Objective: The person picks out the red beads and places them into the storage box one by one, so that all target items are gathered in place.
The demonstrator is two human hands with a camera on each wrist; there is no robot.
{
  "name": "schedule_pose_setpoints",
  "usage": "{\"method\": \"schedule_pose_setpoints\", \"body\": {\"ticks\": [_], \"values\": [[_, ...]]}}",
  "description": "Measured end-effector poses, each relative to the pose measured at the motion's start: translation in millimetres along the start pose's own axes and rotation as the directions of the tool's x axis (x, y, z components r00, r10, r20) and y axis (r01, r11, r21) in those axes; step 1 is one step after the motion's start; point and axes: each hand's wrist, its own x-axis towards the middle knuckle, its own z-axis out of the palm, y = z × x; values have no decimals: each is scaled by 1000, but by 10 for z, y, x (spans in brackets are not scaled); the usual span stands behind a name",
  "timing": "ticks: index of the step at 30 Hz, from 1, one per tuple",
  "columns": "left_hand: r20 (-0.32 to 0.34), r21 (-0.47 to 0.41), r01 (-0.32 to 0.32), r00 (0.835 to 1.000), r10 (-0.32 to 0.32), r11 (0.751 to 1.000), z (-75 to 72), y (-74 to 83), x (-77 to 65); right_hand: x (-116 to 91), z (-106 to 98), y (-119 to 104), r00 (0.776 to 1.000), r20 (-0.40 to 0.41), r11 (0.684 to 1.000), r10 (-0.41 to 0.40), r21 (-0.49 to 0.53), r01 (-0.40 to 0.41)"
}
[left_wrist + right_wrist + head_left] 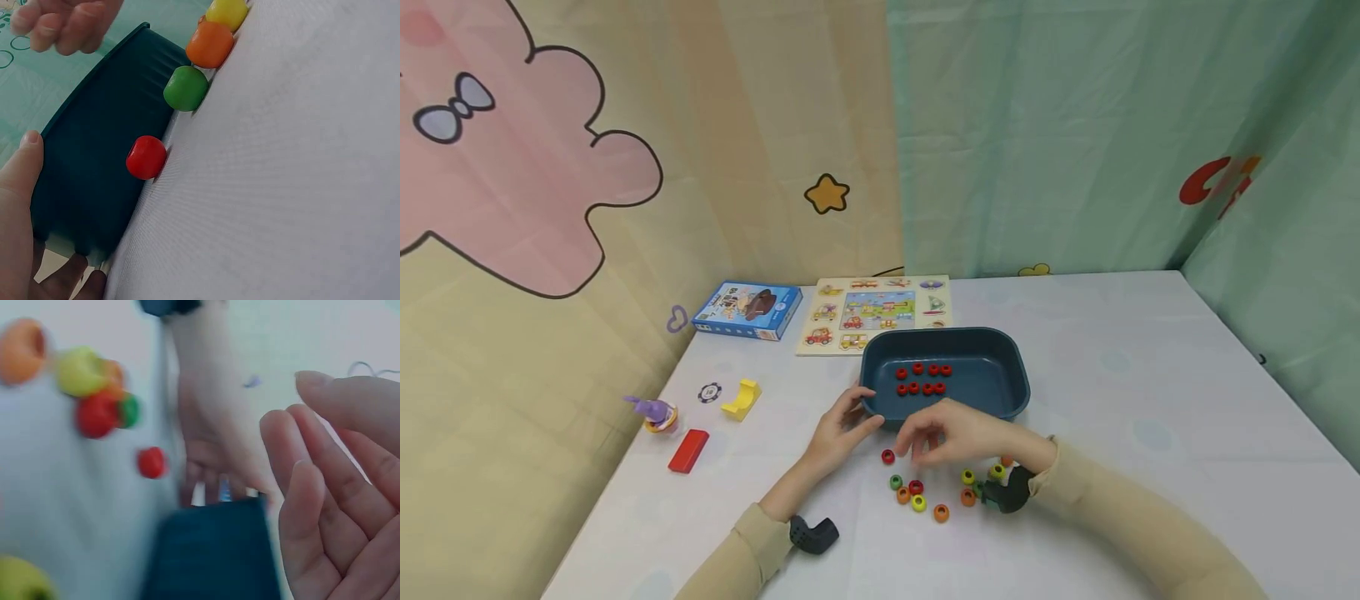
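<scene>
A dark blue rectangular bin point(992, 379) holds two rows of red beads point(927, 389). At its left front corner, my left hand point(837, 432) grips the bin, with the thumb on the rim and fingers around the side. My right hand point(958, 435) hovers in front of the bin, over the table, its fingers loosely bent and nothing visible between them. In the right wrist view the fingertips point(306, 481) stand apart from the thumb. Close to the bin's front wall lies a red bead point(888, 457). A green bead point(185, 89) and an orange bead point(210, 45) lie farther along.
Loose yellow, orange, green and red beads point(942, 513) are scattered before the bin, some partly behind the right wrist. Behind it lies a picture puzzle board point(808, 337), beside a blue box point(748, 310). At left are a yellow block point(742, 401), red block point(688, 451) and purple toy point(655, 412).
</scene>
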Motion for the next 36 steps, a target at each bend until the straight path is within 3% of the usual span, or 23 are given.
{"method": "schedule_pose_setpoints", "body": {"ticks": [6, 16, 24, 27, 36], "values": [[-2, -9, 5, 1000, -5, 1000, 3, -12, -1, -97, 231, 194, 997, 54, 999, 47, -21, -46], [-3, -22, 19, 1000, -19, 1000, 5, -22, 0, -96, 329, 349, 996, 73, 996, 45, -85, -38], [-31, -6, -3, 1000, 2, 1000, 46, -359, 38, -97, 336, 387, 997, 68, 995, 46, -87, -40], [-25, 0, -2, 1000, 2, 1000, 40, -329, 34, -104, 336, 396, 996, 64, 996, 56, -70, -51], [-9, -24, 13, 1000, -13, 1000, 4, -16, 5, -149, 301, 387, 996, -8, 994, 86, -62, -86]]}}
